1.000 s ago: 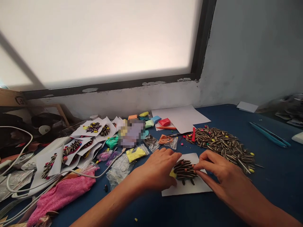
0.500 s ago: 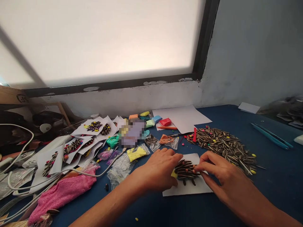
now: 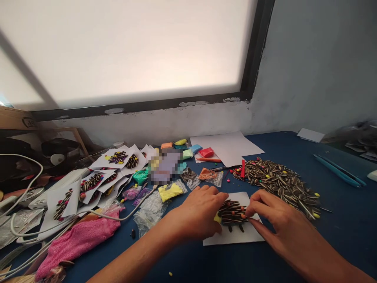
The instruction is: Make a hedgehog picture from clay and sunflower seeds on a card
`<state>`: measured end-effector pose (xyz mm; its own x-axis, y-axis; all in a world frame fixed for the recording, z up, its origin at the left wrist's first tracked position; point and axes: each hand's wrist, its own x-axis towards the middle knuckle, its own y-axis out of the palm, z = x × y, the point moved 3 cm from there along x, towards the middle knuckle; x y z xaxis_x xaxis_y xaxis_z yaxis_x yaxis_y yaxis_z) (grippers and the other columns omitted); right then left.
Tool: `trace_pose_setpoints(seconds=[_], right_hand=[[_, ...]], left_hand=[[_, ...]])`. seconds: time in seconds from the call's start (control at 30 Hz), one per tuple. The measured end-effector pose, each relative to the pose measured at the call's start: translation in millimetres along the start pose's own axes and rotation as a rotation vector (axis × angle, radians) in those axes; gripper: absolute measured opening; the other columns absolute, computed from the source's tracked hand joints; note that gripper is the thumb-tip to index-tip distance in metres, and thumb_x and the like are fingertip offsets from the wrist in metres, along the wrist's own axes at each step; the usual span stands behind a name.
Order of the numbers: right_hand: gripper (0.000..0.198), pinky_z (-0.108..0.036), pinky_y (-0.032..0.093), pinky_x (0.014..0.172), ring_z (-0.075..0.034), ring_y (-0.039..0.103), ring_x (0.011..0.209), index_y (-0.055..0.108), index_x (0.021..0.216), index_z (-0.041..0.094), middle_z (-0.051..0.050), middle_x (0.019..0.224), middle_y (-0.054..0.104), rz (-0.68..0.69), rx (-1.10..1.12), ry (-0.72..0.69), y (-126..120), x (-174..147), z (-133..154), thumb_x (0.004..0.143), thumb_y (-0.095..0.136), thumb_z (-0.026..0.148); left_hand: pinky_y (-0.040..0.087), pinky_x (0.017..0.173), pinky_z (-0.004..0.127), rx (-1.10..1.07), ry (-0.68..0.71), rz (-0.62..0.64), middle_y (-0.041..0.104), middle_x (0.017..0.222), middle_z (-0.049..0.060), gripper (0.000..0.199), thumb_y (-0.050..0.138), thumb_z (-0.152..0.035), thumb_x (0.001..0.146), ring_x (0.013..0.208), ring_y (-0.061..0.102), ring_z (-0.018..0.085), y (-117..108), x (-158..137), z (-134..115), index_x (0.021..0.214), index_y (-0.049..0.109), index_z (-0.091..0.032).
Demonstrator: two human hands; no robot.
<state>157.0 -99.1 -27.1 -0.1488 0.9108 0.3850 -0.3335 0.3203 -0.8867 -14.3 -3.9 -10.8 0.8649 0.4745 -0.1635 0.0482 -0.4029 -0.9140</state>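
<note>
A hedgehog shape made of striped sunflower seeds (image 3: 231, 214), dotted with small orange balls, lies on a white paper card (image 3: 235, 238). Two dark seeds stick out below it like legs, and a bit of yellow shows at its left end. My left hand (image 3: 202, 210) grips that left end, thumb below and fingers above. At the right end my right hand (image 3: 271, 216) has thumb and forefinger pinched close beside an orange ball; whatever lies between the fingertips is hidden. Behind my right hand spreads a heap of loose sunflower seeds (image 3: 273, 184) mixed with coloured balls.
Packets of coloured clay, including yellow clay (image 3: 171, 192) and red clay (image 3: 206, 152), lie behind my left hand. Finished seed cards (image 3: 63, 204), a pink cloth (image 3: 79, 243) and a white cable (image 3: 129, 216) crowd the left. Blue tweezers (image 3: 338, 171) rest at the right.
My right hand's fingertips have shifted slightly right, showing more of the orange ball at the seed hedgehog's right end. My left hand stays in place.
</note>
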Motion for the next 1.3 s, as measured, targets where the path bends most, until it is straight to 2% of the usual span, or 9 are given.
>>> trace_pose_setpoints(seconds=[0.2,0.37,0.47,0.57,0.73,0.87,1.0,1.1,1.3], right_hand=[[0.022,-0.034,0.056,0.065,-0.021,0.07,0.079,0.067,0.094,0.026,-0.005,0.094,0.066,0.024,-0.031,0.043,1,-2,-6,0.09,0.047,0.017],[0.027,-0.038,0.056,0.063,-0.025,0.074,0.077,0.07,0.098,0.025,-0.007,0.095,0.072,0.04,-0.109,0.178,-2,-4,-24,0.094,0.043,0.029],[0.03,-0.038,0.053,0.06,-0.027,0.075,0.073,0.071,0.09,0.025,-0.005,0.086,0.075,0.146,-0.138,0.289,-4,-3,-34,0.094,0.042,0.032],[0.032,-0.037,0.051,0.063,-0.026,0.073,0.075,0.069,0.082,0.025,-0.006,0.084,0.075,0.253,-0.122,0.35,-5,3,-38,0.094,0.041,0.032],[0.028,-0.034,0.047,0.066,-0.025,0.07,0.076,0.066,0.08,0.022,-0.008,0.085,0.074,0.314,-0.094,0.375,0,17,-39,0.094,0.044,0.029],[0.023,-0.034,0.043,0.068,-0.025,0.067,0.08,0.06,0.082,0.022,-0.008,0.086,0.072,0.348,-0.051,0.399,7,27,-41,0.095,0.043,0.029],[0.014,-0.034,0.039,0.068,-0.023,0.062,0.078,0.055,0.08,0.023,-0.007,0.084,0.07,0.38,0.014,0.38,10,32,-37,0.092,0.048,0.026],[0.015,-0.032,0.038,0.066,-0.021,0.059,0.074,0.053,0.078,0.023,-0.005,0.082,0.068,0.391,0.072,0.383,9,32,-34,0.091,0.046,0.023],[0.02,-0.03,0.036,0.062,-0.019,0.054,0.069,0.054,0.082,0.023,-0.003,0.078,0.063,0.398,0.205,0.43,6,28,-36,0.095,0.041,0.033]], left_hand=[[0.046,0.102,0.049,-0.022,-0.015,0.012,0.058,0.133,0.016,0.064,0.082,-0.025,0.076,0.123,0.056,0.036,0,-1,-2,0.135,0.057,-0.018],[0.044,0.107,0.046,-0.054,-0.006,-0.011,0.056,0.14,0.015,0.071,0.083,-0.023,0.074,0.13,0.052,0.035,-4,-4,-1,0.139,0.055,-0.019],[0.045,0.107,0.04,-0.044,-0.01,-0.048,0.056,0.144,0.013,0.07,0.076,-0.02,0.078,0.133,0.051,0.032,-13,-7,2,0.143,0.05,-0.021],[0.043,0.109,0.039,0.055,-0.083,-0.071,0.055,0.146,0.011,0.058,0.063,-0.014,0.086,0.136,0.05,0.029,-19,-7,9,0.142,0.051,-0.021],[0.051,0.093,0.042,0.145,-0.194,-0.027,0.068,0.12,0.015,0.028,0.051,-0.012,0.092,0.114,0.064,0.032,-17,-5,18,0.116,0.066,-0.017],[0.053,0.086,0.038,0.189,-0.214,0.01,0.066,0.115,0.016,0.02,0.053,-0.009,0.089,0.109,0.065,0.032,-12,-2,14,0.103,0.067,-0.014],[0.052,0.083,0.036,0.188,-0.225,0.019,0.064,0.119,0.016,0.024,0.053,-0.005,0.085,0.106,0.065,0.03,-12,0,12,0.104,0.065,-0.014],[0.051,0.083,0.034,0.156,-0.229,0.018,0.065,0.117,0.013,0.025,0.052,-0.005,0.086,0.103,0.066,0.027,-12,1,15,0.106,0.064,-0.016],[0.048,0.08,0.031,0.06,-0.25,-0.029,0.067,0.111,0.009,0.027,0.047,-0.006,0.089,0.1,0.065,0.024,-6,6,23,0.106,0.064,-0.019]])
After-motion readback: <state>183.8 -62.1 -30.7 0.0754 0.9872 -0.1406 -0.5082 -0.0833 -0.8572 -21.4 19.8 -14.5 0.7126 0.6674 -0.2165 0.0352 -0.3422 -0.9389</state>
